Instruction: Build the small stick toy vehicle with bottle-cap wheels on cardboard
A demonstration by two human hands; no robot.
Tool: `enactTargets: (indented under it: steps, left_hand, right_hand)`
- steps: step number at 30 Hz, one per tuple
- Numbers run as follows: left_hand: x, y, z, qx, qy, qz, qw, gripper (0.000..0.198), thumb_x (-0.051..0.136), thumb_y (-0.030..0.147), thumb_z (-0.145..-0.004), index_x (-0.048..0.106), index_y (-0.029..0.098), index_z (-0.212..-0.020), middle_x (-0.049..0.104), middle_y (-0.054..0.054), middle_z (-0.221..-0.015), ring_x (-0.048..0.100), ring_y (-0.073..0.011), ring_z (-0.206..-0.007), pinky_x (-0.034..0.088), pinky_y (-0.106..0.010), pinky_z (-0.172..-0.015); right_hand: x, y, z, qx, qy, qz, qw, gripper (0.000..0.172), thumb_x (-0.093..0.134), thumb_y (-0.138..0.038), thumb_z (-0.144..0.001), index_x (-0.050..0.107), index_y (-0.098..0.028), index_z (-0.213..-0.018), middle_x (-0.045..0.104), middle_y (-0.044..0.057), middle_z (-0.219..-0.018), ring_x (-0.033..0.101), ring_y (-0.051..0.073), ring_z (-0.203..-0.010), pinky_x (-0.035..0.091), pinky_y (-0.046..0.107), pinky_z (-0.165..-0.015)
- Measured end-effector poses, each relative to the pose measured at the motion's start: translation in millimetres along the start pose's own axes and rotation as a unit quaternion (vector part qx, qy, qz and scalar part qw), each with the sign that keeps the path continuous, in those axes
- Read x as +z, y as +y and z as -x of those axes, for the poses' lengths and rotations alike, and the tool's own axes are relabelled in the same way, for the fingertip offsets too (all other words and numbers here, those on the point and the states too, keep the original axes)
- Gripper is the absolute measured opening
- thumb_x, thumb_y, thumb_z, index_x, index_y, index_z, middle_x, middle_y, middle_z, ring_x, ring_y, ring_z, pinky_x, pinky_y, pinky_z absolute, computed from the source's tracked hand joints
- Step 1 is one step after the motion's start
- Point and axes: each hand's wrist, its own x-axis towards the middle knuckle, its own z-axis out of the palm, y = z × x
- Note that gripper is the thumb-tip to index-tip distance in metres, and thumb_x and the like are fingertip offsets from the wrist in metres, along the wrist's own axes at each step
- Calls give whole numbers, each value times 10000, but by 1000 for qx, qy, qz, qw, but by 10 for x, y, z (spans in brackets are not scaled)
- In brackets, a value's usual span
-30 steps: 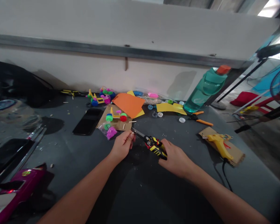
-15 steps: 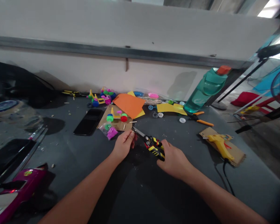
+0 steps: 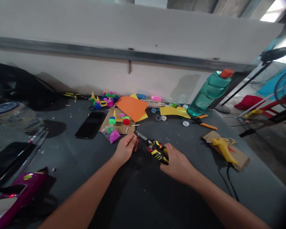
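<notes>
Yellow-and-black handled snips (image 3: 154, 149) are held by the handles in my right hand (image 3: 177, 160), whose fingers wrap round them. The long metal blades point up and left, toward my left hand (image 3: 125, 146). Thumb and fingers of that hand pinch something small right at the blade tips; it is too hidden to name. Just beyond lies a piece of cardboard (image 3: 120, 128) bearing a small toy with yellow, green and red parts (image 3: 119, 120). A little plastic bag with purple stuff (image 3: 114, 136) rests at its near left corner, and short pale sticks lie around it.
A black phone (image 3: 90, 125) lies left of the cardboard. Orange paper (image 3: 132, 107), yellow paper (image 3: 173, 110) and bottle caps (image 3: 186, 123) are farther back. To the right stand a teal bottle (image 3: 206, 93) and a yellow glue gun (image 3: 224, 149) on cardboard. A magenta device (image 3: 21, 194) sits near left.
</notes>
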Motion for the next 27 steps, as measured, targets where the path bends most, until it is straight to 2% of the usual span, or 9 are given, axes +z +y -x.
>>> enactTargets:
  steps: [8, 18, 27]
  left_hand:
    - [-9, -3, -8, -9, -1, -12, 1000, 291, 477, 392, -833, 485, 170, -645, 465, 30, -563, 464, -98, -473, 353, -232, -497]
    - [1, 8, -6, 2, 4, -15, 1000, 275, 467, 365, -836, 480, 171, -640, 458, 32, -560, 461, -102, -472, 358, -237, -499]
    - [12, -25, -10, -14, 12, -13, 1000, 286, 466, 373, -840, 477, 165, -644, 459, 33, -562, 464, -93, -474, 363, -231, -500]
  right_hand:
    - [-41, 21, -6, 4, -37, -11, 999, 362, 521, -216, -622, 433, -183, -972, 569, 76, -870, 537, 198, -754, 354, 294, -636]
    - [-115, -59, -27, -11, -52, 64, 996, 296, 496, -265, -621, 407, -175, -889, 571, 67, -782, 526, 183, -636, 275, 279, -546]
    - [-34, -51, -47, -14, -23, 86, 996, 325, 499, -285, -601, 410, -164, -889, 588, 91, -763, 535, 193, -593, 280, 288, -528]
